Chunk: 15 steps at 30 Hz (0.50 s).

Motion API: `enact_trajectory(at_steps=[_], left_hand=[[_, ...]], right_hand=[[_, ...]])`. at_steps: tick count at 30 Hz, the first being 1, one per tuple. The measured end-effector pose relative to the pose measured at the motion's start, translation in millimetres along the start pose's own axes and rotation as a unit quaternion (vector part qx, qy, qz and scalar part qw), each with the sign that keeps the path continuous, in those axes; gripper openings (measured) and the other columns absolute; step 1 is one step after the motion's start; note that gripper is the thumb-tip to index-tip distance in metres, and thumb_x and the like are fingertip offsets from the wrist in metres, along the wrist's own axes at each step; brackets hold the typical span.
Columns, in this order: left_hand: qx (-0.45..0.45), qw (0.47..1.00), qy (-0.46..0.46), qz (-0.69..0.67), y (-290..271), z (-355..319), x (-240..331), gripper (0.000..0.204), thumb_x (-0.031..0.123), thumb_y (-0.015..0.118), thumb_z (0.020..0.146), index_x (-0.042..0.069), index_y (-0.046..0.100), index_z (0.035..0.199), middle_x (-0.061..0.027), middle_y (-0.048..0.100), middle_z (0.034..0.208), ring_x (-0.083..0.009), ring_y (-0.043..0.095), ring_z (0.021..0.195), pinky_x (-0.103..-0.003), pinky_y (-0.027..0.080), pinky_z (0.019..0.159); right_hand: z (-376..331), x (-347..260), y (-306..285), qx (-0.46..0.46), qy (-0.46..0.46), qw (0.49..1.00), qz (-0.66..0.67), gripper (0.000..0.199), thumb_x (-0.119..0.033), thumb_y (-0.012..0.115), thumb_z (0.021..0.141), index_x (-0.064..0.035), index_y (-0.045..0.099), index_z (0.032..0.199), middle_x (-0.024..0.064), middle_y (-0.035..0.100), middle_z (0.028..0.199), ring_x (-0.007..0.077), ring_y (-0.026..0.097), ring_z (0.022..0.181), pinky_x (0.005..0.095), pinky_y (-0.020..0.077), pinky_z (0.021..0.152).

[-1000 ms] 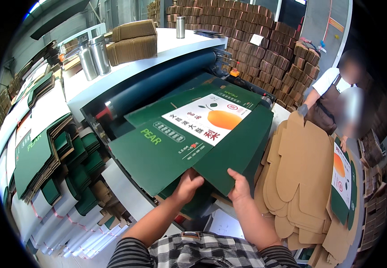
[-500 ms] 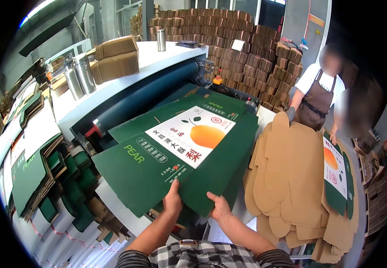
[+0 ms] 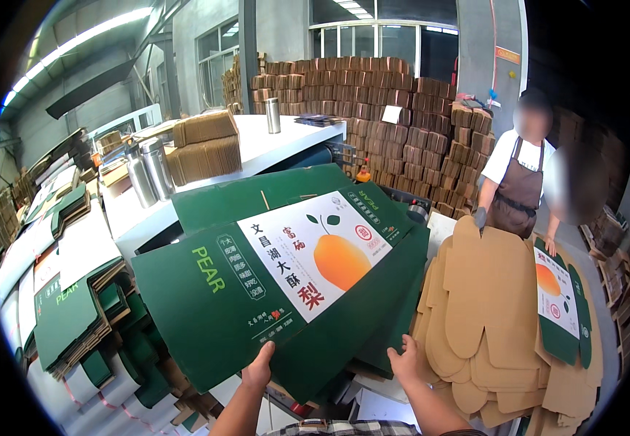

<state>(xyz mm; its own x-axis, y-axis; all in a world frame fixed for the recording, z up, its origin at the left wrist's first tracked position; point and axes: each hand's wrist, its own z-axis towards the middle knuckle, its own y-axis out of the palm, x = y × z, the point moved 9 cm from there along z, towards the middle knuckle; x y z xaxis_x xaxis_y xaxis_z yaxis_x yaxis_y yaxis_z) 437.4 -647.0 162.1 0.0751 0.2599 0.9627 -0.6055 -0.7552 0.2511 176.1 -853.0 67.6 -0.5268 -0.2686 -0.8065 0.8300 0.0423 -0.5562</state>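
A large flat green printed carton sheet [image 3: 184, 320], with a white panel and an orange pear picture, is tilted up in front of me. My left hand [image 3: 258, 367] is closed on its near edge, thumb on top and fingers hidden below. To the right, my right hand [image 3: 408, 362] is off the upper sheet with its fingers apart. It is beside the right edge of another green sheet [image 3: 391, 320] underneath. Below the sheets, most of the machine with the dark roller [image 3: 307, 160] is hidden.
Brown die-cut cardboard sheets [image 3: 467, 291] are stacked on the right, where a co-worker [image 3: 515, 171] touches a green printed sheet [image 3: 558, 312]. Green cartons [image 3: 67, 320] are piled at left. Steel flasks [image 3: 156, 168] and folded cardboard [image 3: 206, 149] stand on the white table [image 3: 257, 149].
The head view has tilted up. The upper green sheet has risen at its far side and covers more of the roller. My right hand has let go of the near edge and moved right.
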Motion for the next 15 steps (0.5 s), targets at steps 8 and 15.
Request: enact_trajectory(at_steps=[8,15], left_hand=[[0.03,0.998,0.026,-0.049,-10.5,10.0,12.8,0.029,0.007,0.053,0.066,0.0,0.047,0.093,-0.0077,0.05,0.088,-0.0174,0.048,0.078,-0.029,0.038,0.071],[0.045,0.985,-0.027,-0.162,-17.4,43.5,43.9,0.023,0.014,0.046,0.073,-0.003,0.048,0.09,-0.0108,0.052,0.085,-0.0193,0.05,0.077,-0.028,0.04,0.069]], right_hand=[[-3.2,-6.5,-1.0,-0.111,0.127,0.981,-0.091,0.066,-0.029,0.06,0.058,0.0008,0.033,0.111,0.0193,0.043,0.105,0.0271,0.043,0.097,0.0312,0.0352,0.079],[9.7,10.8,1.1,-0.026,0.151,0.988,0.023,0.057,-0.019,0.062,0.057,0.004,0.039,0.103,0.0182,0.051,0.091,0.027,0.049,0.084,0.0325,0.0396,0.071]])
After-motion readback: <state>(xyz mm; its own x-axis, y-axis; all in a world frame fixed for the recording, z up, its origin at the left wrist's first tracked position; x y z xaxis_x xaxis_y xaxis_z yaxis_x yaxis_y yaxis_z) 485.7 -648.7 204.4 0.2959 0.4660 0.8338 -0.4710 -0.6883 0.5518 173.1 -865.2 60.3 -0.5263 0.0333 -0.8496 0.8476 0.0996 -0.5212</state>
